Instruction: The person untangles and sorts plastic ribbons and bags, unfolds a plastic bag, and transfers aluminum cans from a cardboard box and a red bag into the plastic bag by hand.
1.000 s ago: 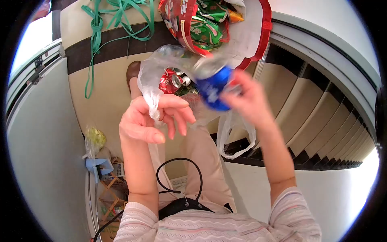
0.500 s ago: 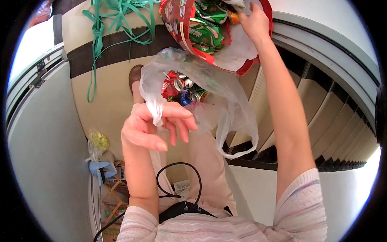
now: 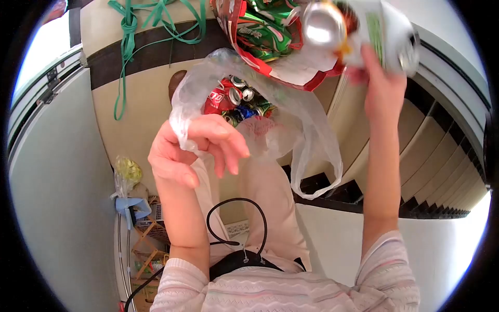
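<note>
The handle of a translucent plastic bag [image 3: 312, 125] is looped over the curled fingers of my left hand [image 3: 200, 148]. Through the bag's mouth I see several drinks cans [image 3: 240, 99], red, blue and silver. My right hand [image 3: 383, 91] grips a whitish drinks can [image 3: 366, 28] with green and orange marks, smeared by motion; I cannot tell if a second can is with it. It is to the right of a red printed bag [image 3: 228, 23] with a white inside, where several crushed green cans [image 3: 265, 31] lie.
Tangled green strapping [image 3: 127, 31] lies on the tiled floor at the upper left. A pale door panel [image 3: 57, 171] stands at the left. Stairs [image 3: 442, 151] run along the right. A wooden rack [image 3: 150, 229] and a bagged green item [image 3: 127, 171] are at lower left.
My right hand has come out of the red bag, moving right and toward me, with the can now in view. My left hand has shifted slightly left, still with the plastic bag.
</note>
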A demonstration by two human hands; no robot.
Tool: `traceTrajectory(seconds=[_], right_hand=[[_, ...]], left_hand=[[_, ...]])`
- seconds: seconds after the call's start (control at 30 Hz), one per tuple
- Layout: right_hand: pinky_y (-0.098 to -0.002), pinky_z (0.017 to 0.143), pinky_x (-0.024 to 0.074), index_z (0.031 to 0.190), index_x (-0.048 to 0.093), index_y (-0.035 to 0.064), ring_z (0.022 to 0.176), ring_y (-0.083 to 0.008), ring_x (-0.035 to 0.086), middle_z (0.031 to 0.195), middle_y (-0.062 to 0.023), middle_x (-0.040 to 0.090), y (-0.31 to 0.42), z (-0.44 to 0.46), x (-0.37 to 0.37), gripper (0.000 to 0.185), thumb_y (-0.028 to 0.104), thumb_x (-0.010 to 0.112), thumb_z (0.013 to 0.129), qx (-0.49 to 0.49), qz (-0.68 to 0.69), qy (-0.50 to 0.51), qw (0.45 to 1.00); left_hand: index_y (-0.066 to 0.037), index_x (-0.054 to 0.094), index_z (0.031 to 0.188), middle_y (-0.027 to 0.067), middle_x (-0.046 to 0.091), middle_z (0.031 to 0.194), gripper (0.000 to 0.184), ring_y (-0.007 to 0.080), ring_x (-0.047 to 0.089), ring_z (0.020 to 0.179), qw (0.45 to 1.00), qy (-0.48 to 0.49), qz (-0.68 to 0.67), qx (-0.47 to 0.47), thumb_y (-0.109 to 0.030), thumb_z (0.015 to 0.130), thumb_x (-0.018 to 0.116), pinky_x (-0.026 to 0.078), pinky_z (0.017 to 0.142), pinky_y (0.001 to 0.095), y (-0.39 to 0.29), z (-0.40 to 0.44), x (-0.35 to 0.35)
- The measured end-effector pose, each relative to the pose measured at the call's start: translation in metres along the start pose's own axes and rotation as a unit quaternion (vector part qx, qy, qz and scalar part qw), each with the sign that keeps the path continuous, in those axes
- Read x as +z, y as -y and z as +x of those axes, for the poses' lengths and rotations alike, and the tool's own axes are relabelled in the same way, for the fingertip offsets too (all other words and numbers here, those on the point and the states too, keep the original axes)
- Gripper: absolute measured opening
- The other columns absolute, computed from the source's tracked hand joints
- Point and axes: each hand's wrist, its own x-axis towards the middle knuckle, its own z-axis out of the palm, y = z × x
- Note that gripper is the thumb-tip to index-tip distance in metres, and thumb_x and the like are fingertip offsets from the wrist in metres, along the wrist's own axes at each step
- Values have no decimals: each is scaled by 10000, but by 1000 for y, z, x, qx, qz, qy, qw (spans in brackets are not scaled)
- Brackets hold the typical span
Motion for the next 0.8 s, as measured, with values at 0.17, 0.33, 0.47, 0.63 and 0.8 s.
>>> traceTrajectory(seconds=[0.17, 0.33, 0.47, 0.63, 0.8], right_hand=[[-296, 602, 487, 1006, 562, 32, 729, -167, 600, 904, -76, 611, -63, -108, 22, 237, 78, 589, 775, 0, -159, 188, 969], [-334, 719, 482, 1067, 541, 33, 810, -240, 595, 1005, -134, 592, -135, -116, 63, 341, 26, 568, 727, 1, -426, 259, 867], [-348, 678, 484, 1020, 568, 56, 776, -255, 618, 896, -132, 620, -73, -75, 40, 234, 89, 547, 790, 17, -210, 279, 937], [-351, 714, 484, 956, 592, 10, 816, -256, 621, 885, -143, 632, -46, 44, 66, 288, 230, 601, 771, -149, -305, 169, 925], [-430, 803, 456, 1033, 564, 9, 970, -289, 564, 1061, -159, 582, -131, 108, 108, 474, 358, 641, 722, 1, -532, 175, 828]], left_hand=[[11, 429, 1235, 336, 500, 1024, 653, 310, 615, 761, 998, 63, -11, -4, -173, 683, 725, 508, 522, 296, 2, 5, -1], [37, 457, 1203, 335, 519, 1003, 649, 297, 620, 745, 998, 64, -11, -8, -189, 665, 743, 504, 520, 286, 8, 8, 3], [35, 460, 1200, 333, 520, 1005, 649, 299, 619, 743, 999, 33, -12, -19, -191, 661, 744, 503, 525, 283, 9, 2, 4], [38, 463, 1196, 330, 520, 1008, 641, 300, 618, 748, 999, 40, -17, -33, -184, 662, 739, 502, 529, 283, 10, 10, 4], [43, 464, 1193, 325, 522, 1008, 634, 299, 618, 748, 999, 19, -21, -31, -180, 665, 733, 503, 528, 284, 13, 7, 5]])
